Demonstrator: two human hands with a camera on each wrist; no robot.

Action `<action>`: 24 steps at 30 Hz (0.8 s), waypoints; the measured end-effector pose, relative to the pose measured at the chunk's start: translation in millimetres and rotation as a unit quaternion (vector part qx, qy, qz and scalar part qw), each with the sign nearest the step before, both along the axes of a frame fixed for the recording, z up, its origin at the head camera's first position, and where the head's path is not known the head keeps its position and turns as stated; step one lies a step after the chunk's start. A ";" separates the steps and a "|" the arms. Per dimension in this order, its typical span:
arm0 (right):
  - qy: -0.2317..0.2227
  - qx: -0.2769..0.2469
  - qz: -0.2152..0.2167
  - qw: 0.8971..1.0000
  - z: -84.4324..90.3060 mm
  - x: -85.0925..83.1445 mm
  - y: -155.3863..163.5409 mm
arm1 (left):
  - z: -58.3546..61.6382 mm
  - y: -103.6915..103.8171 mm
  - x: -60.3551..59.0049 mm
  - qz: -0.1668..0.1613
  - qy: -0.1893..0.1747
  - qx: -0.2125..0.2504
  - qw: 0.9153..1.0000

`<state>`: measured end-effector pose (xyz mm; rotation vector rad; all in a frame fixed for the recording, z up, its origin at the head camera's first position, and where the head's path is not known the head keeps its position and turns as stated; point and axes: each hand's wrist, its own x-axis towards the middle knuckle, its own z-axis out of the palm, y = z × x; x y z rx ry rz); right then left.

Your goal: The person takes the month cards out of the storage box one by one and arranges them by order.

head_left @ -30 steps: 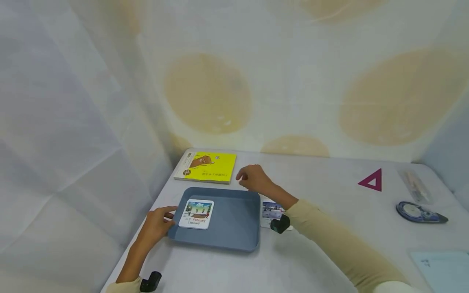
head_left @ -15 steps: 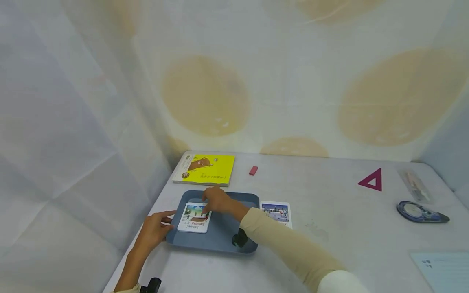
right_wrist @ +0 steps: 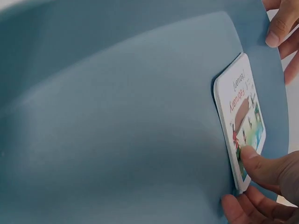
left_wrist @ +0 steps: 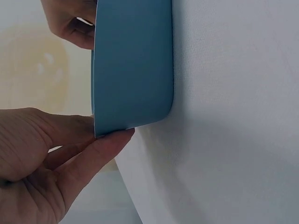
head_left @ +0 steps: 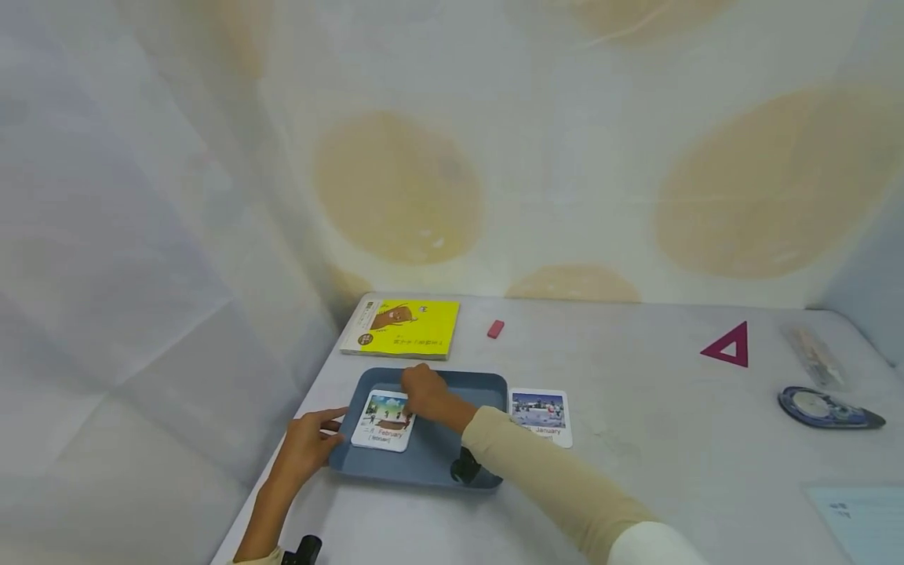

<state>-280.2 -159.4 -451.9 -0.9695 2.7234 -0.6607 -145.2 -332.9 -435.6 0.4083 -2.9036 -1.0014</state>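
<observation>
A blue-grey tray (head_left: 434, 443) lies on the white table. At its left side, my left hand (head_left: 304, 443) grips the rim; in the left wrist view the thumb and fingers pinch the tray wall (left_wrist: 133, 60). Inside the tray, toward the left, is a picture card (head_left: 381, 422) marked February, its edge looking layered like a small stack. My right hand (head_left: 427, 392) reaches over the tray and pinches that card at its corner. The right wrist view has the right thumb (right_wrist: 257, 163) on the card's face, fingertips at its edge.
Right of the tray lies a January card (head_left: 540, 416), partly behind the right sleeve. A yellow book (head_left: 417, 328) and a small pink block (head_left: 496, 329) sit behind. Farther right are a magenta triangle (head_left: 730, 353), a clear packet (head_left: 812, 357), a blue correction-tape-like item (head_left: 829, 410) and a pale sheet (head_left: 865, 514).
My right hand has moved from behind the tray, where it covered the pink block, forward and left onto the February card. The left hand stays at the tray's left rim.
</observation>
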 end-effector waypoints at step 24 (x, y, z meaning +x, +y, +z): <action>-0.120 -0.185 -0.022 0.975 55.2 -20.6 75.8 | -8.4 -1.1 -3.4 0.006 -0.010 -0.017 1.000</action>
